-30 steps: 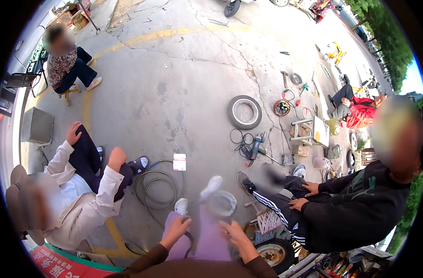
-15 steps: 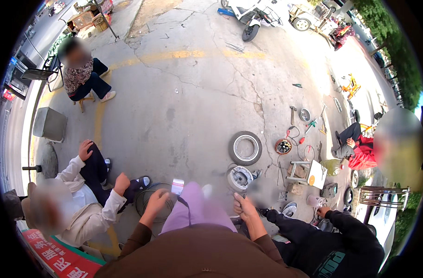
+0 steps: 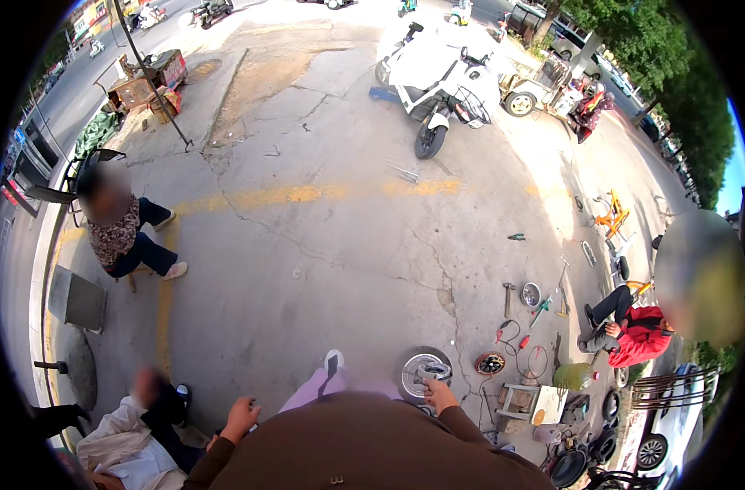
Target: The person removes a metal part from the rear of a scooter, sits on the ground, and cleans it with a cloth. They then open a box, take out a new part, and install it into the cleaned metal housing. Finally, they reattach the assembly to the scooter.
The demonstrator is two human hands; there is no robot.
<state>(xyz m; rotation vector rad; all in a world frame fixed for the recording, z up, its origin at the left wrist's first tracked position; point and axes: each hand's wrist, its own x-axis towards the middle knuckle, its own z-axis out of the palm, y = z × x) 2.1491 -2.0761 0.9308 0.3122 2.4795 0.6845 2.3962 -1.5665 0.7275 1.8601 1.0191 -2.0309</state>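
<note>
Over the tyre [image 3: 413,356] on the ground, my right hand [image 3: 440,397] is closed, its fingers beside a silvery metal piece [image 3: 438,371]. Whether it grips that piece or something smaller I cannot make out. My left hand [image 3: 239,420] hangs low, left of my lilac trousers [image 3: 307,389], fingers loosely bent and apart, with nothing visible in them. Nearest to it is the seated person in a light jacket [image 3: 115,433]. My brown top hides the ground directly below.
To the right lie a coil-wound ring [image 3: 491,363], a hammer [image 3: 509,300], a metal ring [image 3: 531,294] and a small white stool [image 3: 518,401]. A person in red [image 3: 638,339] sits beyond. Another person [image 3: 115,237] sits far left by a grey box [image 3: 78,300]. A white three-wheeler [image 3: 429,90] stands ahead.
The view has tilted up, showing more road ahead. My right hand now appears over the tyre; the silver wheel hub is no longer plainly seen. My left hand appears lower and farther left.
</note>
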